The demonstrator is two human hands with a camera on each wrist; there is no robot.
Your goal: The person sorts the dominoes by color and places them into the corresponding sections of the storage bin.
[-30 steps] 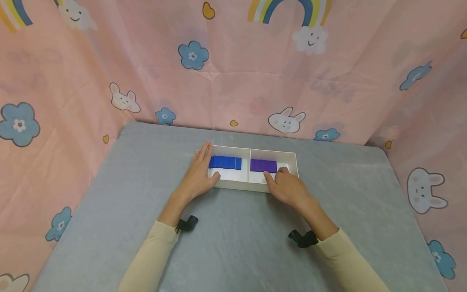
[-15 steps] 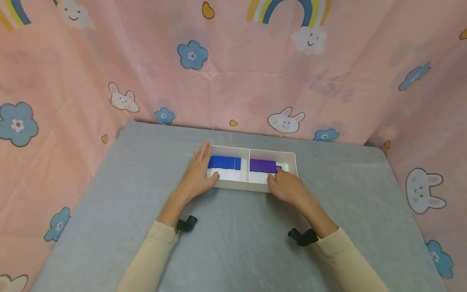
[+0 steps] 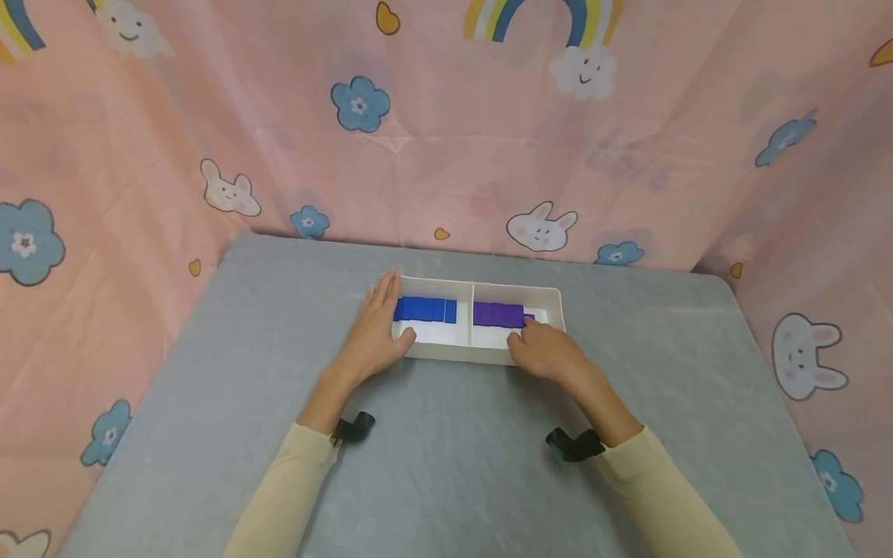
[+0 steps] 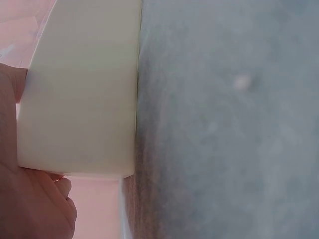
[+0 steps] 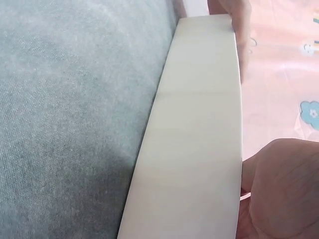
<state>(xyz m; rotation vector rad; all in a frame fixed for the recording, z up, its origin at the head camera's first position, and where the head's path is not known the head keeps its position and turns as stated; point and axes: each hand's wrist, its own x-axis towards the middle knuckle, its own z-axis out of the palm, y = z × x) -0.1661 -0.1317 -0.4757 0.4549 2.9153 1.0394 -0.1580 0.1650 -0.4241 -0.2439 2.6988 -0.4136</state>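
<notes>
A white divided box (image 3: 439, 353) holds a row of blue tiles (image 3: 425, 309) in its left compartment and purple tiles (image 3: 498, 315) in its right. My left hand (image 3: 370, 333) rests against the box's left end, fingers straight, with the thumb over the front rim. Over the right compartment, my right hand (image 3: 549, 350) touches a small purple piece (image 3: 530, 316) with the index fingertip, at the row's right end. The thumb stands apart, and the hand hides part of that piece. Both wrist views show mostly the box's outer wall (image 4: 79, 94), with part of each hand beside it.
The box stands on a grey cloth-covered table (image 3: 446, 465), towards its far edge. A pink patterned curtain (image 3: 432, 155) hangs behind and on both sides. Black wrist devices (image 3: 575, 444) sit on both forearms.
A small purple piece has come into view beside the purple row, under my right index fingertip. My right thumb has moved slightly closer to that finger. The left hand stays at the box's end.
</notes>
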